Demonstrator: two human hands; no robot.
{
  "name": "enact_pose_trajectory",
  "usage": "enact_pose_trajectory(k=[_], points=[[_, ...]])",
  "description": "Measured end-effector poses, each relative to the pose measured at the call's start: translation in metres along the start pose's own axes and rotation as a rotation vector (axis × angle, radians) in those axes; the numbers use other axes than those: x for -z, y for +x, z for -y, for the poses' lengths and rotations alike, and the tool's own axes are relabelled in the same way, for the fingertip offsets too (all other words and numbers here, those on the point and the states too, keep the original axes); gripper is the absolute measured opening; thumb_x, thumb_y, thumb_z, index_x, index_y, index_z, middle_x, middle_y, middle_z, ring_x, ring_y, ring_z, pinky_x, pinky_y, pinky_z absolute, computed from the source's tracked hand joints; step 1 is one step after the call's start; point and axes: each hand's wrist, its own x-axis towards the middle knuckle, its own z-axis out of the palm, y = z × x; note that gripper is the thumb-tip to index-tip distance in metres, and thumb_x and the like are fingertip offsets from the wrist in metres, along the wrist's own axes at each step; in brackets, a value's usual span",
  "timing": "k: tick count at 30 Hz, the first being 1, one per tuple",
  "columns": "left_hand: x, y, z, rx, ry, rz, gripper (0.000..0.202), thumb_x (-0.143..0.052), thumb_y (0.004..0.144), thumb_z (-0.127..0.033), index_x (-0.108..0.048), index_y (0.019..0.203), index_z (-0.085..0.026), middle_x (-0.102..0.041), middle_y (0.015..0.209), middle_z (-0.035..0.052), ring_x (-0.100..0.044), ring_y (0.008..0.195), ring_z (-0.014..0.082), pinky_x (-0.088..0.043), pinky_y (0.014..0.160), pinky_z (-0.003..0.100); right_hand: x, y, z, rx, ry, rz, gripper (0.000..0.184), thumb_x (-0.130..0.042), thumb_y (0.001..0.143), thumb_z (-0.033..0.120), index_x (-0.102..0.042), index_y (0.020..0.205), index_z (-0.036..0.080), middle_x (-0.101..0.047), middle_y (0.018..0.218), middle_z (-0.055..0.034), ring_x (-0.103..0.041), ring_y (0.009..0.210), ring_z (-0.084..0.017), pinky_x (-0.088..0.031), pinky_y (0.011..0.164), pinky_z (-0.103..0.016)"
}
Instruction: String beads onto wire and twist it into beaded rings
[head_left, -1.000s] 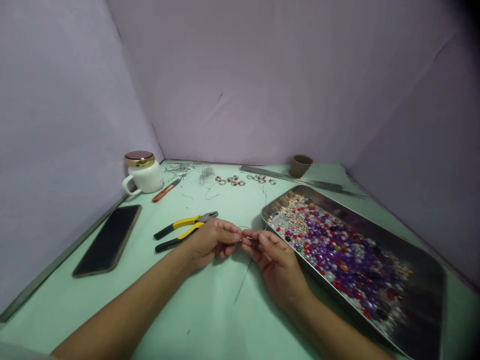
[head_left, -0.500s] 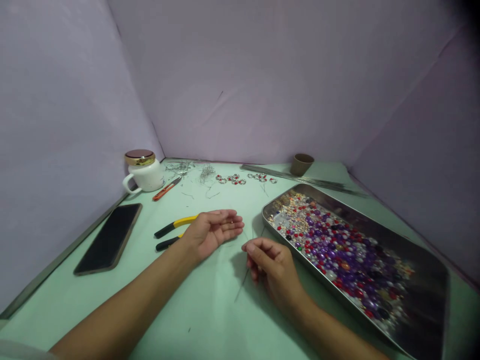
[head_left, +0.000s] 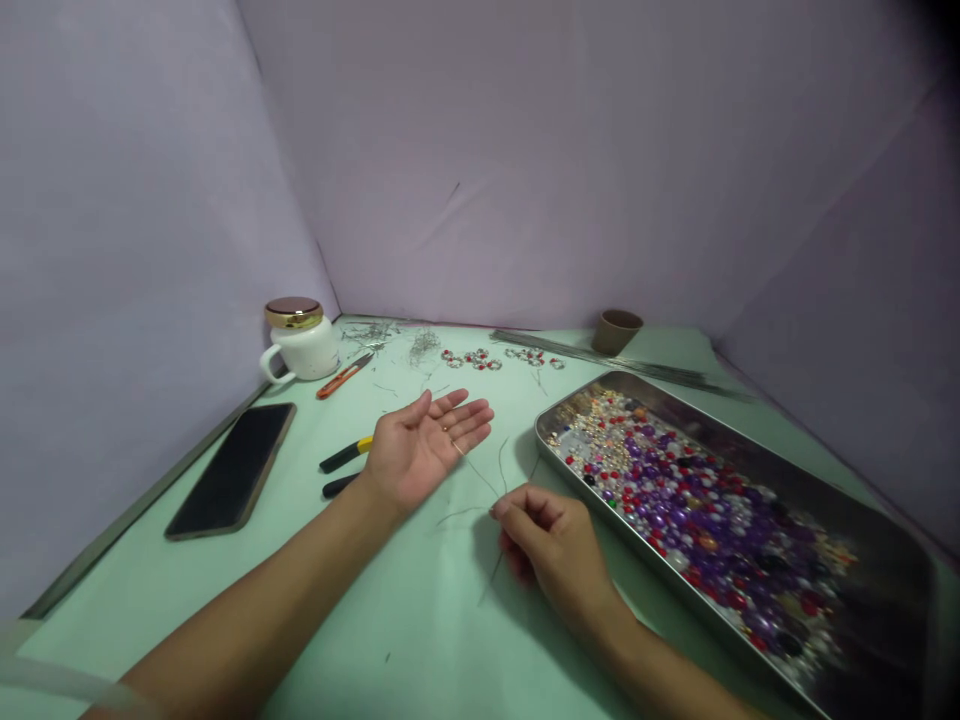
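My left hand (head_left: pixel 421 448) is held palm up above the green table (head_left: pixel 420 620), fingers stretched out, with a small ring-like piece of wire lying on them. My right hand (head_left: pixel 553 545) is closed in a pinch on a thin wire (head_left: pixel 474 474) that runs from its fingertips up to the left palm. More thin wire lies on the table under both hands. Yellow-and-black pliers (head_left: pixel 346 466) lie just behind the left hand, partly hidden by it. A steel tray (head_left: pixel 862 560) full of purple, red and pearl beads sits right of the right hand.
A black phone (head_left: pixel 234 468) lies at the left. At the back stand a white lidded mug (head_left: pixel 301 342), orange snips (head_left: pixel 343 376), several beaded rings (head_left: pixel 480 359), a bundle of straight wires (head_left: pixel 637 366) and a brown cup (head_left: pixel 618 331). Lilac walls enclose the table.
The hands were pinched together on the wire. The left hand has turned palm up and opened, and the right hand has drawn back toward me with the wire.
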Motion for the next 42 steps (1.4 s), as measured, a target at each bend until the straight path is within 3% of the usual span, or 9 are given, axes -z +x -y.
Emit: enact_pose_trajectory(k=[8, 12, 16, 18, 21, 25, 31, 42], points=[[0.0033, -0.0019, 0.0008, -0.044, -0.021, -0.004, 0.029, -0.042, 0.081, -0.025, -0.054, 0.099, -0.005, -0.065, 0.076, 0.0146, -0.055, 0.101, 0.0325, -0.041, 0.089, 0.048, 0.0000, -0.0053, -0.0010, 0.030, -0.068, -0.027, 0.020, -0.053, 0.070, 0.028, -0.050, 0.055, 0.015, -0.044, 0.041, 0.0050, -0.036, 0.031, -0.006, -0.026, 0.031, -0.017], [0.0023, -0.0018, 0.0011, -0.075, 0.058, -0.041, 0.028, -0.042, 0.081, -0.017, -0.052, 0.106, -0.008, -0.064, 0.095, 0.0153, -0.061, 0.092, 0.0250, -0.047, 0.084, 0.039, -0.0008, -0.0053, -0.0014, 0.042, -0.108, -0.033, 0.021, -0.054, 0.070, 0.028, -0.050, 0.055, 0.015, -0.044, 0.042, 0.0045, -0.037, 0.033, -0.006, -0.026, 0.032, -0.017], [0.0024, -0.0027, 0.0009, -0.090, 0.167, -0.047, 0.041, -0.042, 0.075, -0.001, -0.045, 0.116, -0.009, -0.061, 0.104, 0.0155, -0.063, 0.082, 0.0146, -0.049, 0.079, 0.025, -0.0011, -0.0053, -0.0018, 0.057, -0.087, -0.025, 0.021, -0.054, 0.071, 0.029, -0.050, 0.055, 0.015, -0.043, 0.042, 0.0046, -0.036, 0.032, -0.006, -0.026, 0.032, -0.018], [0.0028, -0.0035, 0.0008, -0.078, 0.187, -0.023, 0.049, -0.041, 0.073, 0.003, -0.042, 0.120, -0.009, -0.060, 0.107, 0.0167, -0.063, 0.086, 0.0148, -0.048, 0.082, 0.025, -0.0008, -0.0058, -0.0020, 0.060, -0.074, -0.028, 0.021, -0.054, 0.071, 0.030, -0.051, 0.055, 0.015, -0.043, 0.042, 0.0045, -0.036, 0.032, -0.006, -0.026, 0.032, -0.018], [0.0034, -0.0037, 0.0012, -0.057, 0.174, 0.017, 0.061, -0.037, 0.066, 0.007, -0.037, 0.125, -0.008, -0.058, 0.111, 0.0182, -0.058, 0.099, 0.0203, -0.043, 0.091, 0.033, -0.0006, -0.0068, -0.0022, 0.061, -0.074, -0.029, 0.021, -0.054, 0.070, 0.030, -0.051, 0.056, 0.016, -0.044, 0.043, 0.0042, -0.036, 0.032, -0.006, -0.026, 0.032, -0.019], [0.0040, -0.0022, 0.0023, -0.021, 0.109, 0.059, 0.054, -0.039, 0.069, -0.001, -0.038, 0.123, -0.005, -0.054, 0.115, 0.0211, -0.054, 0.105, 0.0269, -0.040, 0.094, 0.041, -0.0013, -0.0077, -0.0015, 0.052, -0.130, -0.036, 0.021, -0.053, 0.069, 0.028, -0.049, 0.053, 0.016, -0.042, 0.041, 0.0049, -0.035, 0.032, -0.006, -0.025, 0.032, -0.018], [0.0058, -0.0001, 0.0032, 0.010, 0.035, 0.046, 0.039, -0.040, 0.078, -0.015, -0.045, 0.115, -0.005, -0.054, 0.114, 0.0218, -0.053, 0.105, 0.0287, -0.040, 0.092, 0.042, -0.0021, -0.0079, 0.0003, 0.016, -0.172, -0.046, 0.021, -0.052, 0.069, 0.027, -0.047, 0.052, 0.016, -0.041, 0.041, 0.0050, -0.035, 0.032, -0.006, -0.025, 0.033, -0.019], [0.0034, -0.0019, 0.0026, 0.015, 0.025, 0.077, 0.038, -0.037, 0.082, -0.027, -0.048, 0.112, -0.005, -0.055, 0.113, 0.0226, -0.053, 0.104, 0.0307, -0.038, 0.092, 0.045, -0.0029, -0.0078, -0.0020, 0.045, -0.226, -0.048, 0.019, -0.051, 0.067, 0.025, -0.045, 0.050, 0.018, -0.038, 0.039, 0.0056, -0.032, 0.033, -0.007, -0.024, 0.034, -0.020]])
